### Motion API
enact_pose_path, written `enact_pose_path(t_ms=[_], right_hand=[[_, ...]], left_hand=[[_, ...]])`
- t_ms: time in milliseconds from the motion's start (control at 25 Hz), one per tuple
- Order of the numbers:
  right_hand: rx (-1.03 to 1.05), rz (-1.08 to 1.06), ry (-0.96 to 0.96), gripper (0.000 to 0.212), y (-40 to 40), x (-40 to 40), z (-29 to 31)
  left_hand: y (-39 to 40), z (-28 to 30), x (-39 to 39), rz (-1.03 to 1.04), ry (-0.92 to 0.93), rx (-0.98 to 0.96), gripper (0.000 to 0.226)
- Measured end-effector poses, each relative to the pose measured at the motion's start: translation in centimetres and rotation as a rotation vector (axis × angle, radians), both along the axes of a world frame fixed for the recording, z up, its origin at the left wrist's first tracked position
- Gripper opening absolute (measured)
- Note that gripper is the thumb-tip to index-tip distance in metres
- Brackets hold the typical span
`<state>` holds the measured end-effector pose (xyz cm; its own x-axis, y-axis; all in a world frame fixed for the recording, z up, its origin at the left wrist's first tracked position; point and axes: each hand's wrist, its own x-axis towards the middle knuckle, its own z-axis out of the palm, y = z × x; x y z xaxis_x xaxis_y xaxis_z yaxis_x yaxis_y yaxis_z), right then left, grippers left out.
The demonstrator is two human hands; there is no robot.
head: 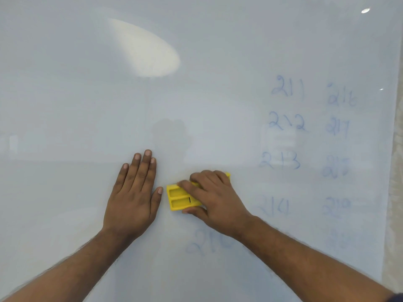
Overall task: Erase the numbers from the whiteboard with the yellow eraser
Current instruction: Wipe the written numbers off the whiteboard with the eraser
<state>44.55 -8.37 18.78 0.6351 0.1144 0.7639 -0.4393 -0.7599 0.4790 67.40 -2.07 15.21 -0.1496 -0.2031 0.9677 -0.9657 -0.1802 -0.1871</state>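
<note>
Right hand (214,199), fingers (185,185) clamped over the yellow eraser (180,198) held long axis horizontal on the whiteboard (87,94), faint blue numbers (281,125) lying right of the eraser; left hand (133,192) flat, fingers together.

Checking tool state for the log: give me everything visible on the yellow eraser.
The yellow eraser looks like moulded plastic, with two rectangular recesses side by side on its visible back and a small dark mark in one. It lies flat against the whiteboard, long side roughly level. The right hand covers its right part, fingers along the top edge, thumb beneath. The left hand rests flat beside it; whether its thumb touches is unclear. Its wiping face is hidden.
</note>
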Motion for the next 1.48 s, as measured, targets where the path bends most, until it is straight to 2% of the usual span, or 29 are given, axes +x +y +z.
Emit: enact_pose_path(t_ms=[160, 280, 360, 480, 600, 920, 1040, 1200, 1360, 1480], right_hand=[[-0.06, 0.044, 0.183, 0.041, -0.9, -2.1, -1.6], [-0.122, 0.009, 0.268, 0.043, -1.9, -4.2, -0.8], [-0.151, -0.029, 0.259, 0.045, -2.2, -4.8, 1.0], [-0.101, -0.028, 0.114, 0.049, -1.7, -3.5, 3.7], [-0.031, 0.022, 0.01, 0.049, -0.7, -1.2, 3.4], [-0.071, 0.004, 0.221, 0.043, -2.2, -4.9, -1.2], [-0.127, -0.041, 0.247, 0.047, -3.1, -7.4, 0.1], [-0.141, -0.081, 0.097, 0.051, -3.6, -8.4, 1.0], [-0.006, -0.041, -0.119, 0.052, -3.7, -7.7, -2.6], [0.095, -0.01, -0.208, 0.054, -3.4, -6.8, -4.6]], left_hand=[[0.1, -0.2, 0.2, 0.015, -0.014, 0.011, 0.066], [0.2, -0.3, 0.2, 0.024, -0.02, 0.009, 0.066], [0.1, -0.4, 0.1, 0.025, -0.019, 0.005, 0.065], [0.0, -0.4, 0.0, 0.023, -0.015, 0.002, 0.065], [0.1, -0.4, 0.1, 0.018, -0.015, 0.007, 0.065], [0.1, -0.7, 0.3, 0.018, -0.029, 0.001, 0.064], [0.2, -0.8, 0.4, 0.023, -0.032, 0.009, 0.064], [0.2, -1.1, 0.4, 0.018, -0.032, 0.011, 0.064], [0.2, -2.0, 0.2, 0.015, -0.015, 0.012, 0.063], [0.1, -2.7, 0.0, 0.026, 0.001, 0.017, 0.063]])
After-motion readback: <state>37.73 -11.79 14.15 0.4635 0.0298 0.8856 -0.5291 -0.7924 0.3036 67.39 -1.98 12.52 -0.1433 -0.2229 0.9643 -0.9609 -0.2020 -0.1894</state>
